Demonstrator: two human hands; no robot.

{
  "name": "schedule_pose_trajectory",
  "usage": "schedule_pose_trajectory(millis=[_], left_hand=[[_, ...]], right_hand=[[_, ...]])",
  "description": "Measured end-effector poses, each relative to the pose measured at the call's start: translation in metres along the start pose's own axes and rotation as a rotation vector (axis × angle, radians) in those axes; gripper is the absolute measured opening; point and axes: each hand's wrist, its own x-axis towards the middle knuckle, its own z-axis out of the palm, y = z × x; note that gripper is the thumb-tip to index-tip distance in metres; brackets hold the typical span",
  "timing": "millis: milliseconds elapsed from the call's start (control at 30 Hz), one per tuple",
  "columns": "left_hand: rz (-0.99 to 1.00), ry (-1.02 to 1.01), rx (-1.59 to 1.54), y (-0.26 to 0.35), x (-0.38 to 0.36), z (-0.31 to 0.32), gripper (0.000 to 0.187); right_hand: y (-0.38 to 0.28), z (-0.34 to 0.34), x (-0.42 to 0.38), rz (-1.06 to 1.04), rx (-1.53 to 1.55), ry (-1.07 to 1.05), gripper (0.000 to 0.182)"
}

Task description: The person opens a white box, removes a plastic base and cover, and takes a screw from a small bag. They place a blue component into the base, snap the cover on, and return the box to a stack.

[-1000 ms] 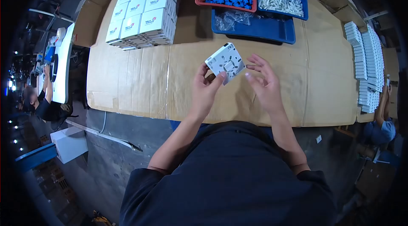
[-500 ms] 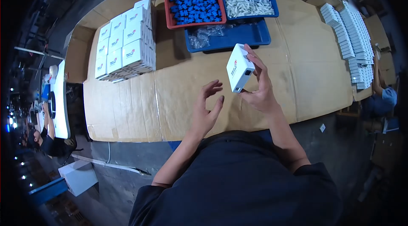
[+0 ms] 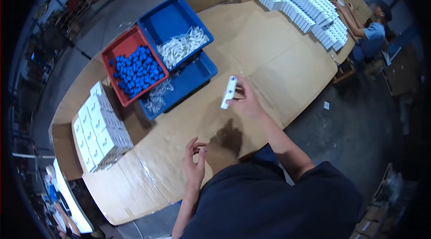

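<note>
My right hand (image 3: 247,100) grips a flat white plastic box (image 3: 229,93) above the cardboard-covered table. The box stands nearly on edge, with a narrow side and a small dark opening towards me. Nearer my body, my left hand (image 3: 194,162) hovers with its fingers loosely bent and apart, holding nothing. To the left rises a stack of white boxes (image 3: 96,133) with small printed logos. Beyond my hands lie a red tray (image 3: 130,100) of small blue parts (image 3: 138,72) and a blue tray (image 3: 161,10) with white parts (image 3: 182,46).
Under those trays sits another blue tray (image 3: 197,75) with clear plastic bags (image 3: 158,96). Long rows of white boxes (image 3: 310,7) line the far right of the table (image 3: 269,64). A co-worker (image 3: 372,32) is beside them. A small white piece (image 3: 326,105) lies on the floor.
My view has turned to the right. The white box in my right hand has rotated from showing its printed face to showing its narrow edge. My left hand is farther from it.
</note>
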Motion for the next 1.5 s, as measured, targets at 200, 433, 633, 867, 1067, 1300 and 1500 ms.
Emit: schedule_pose_trajectory(millis=[200, 433, 633, 867, 1067, 1300, 1500], left_hand=[[0.041, -0.153, 0.122, -0.003, 0.010, 0.018, 0.040], [0.095, -0.338, 0.195, -0.006, 0.024, 0.053, 0.038], [0.457, -0.472, 0.415, 0.003, 0.049, 0.094, 0.041], [0.514, -0.509, 0.519, -0.015, 0.060, 0.117, 0.049], [0.487, -0.519, 0.588, -0.020, 0.063, 0.118, 0.047], [0.480, -0.502, 0.598, -0.022, 0.067, 0.120, 0.041], [0.472, -0.506, 0.612, -0.023, 0.068, 0.122, 0.037]], right_hand=[[0.004, -0.129, 0.024, -0.196, -0.381, 0.590, 0.099], [-0.011, -0.271, 0.056, -0.159, -0.390, 0.907, 0.100], [-0.014, -0.348, 0.098, -0.114, -0.481, 1.029, 0.097], [-0.013, -0.429, 0.148, -0.091, -0.694, 1.094, 0.105], [-0.016, -0.472, 0.194, -0.054, -0.770, 1.097, 0.106], [-0.008, -0.510, 0.238, -0.070, -0.808, 1.100, 0.090], [0.002, -0.534, 0.253, 0.058, -0.918, 1.130, 0.064]])
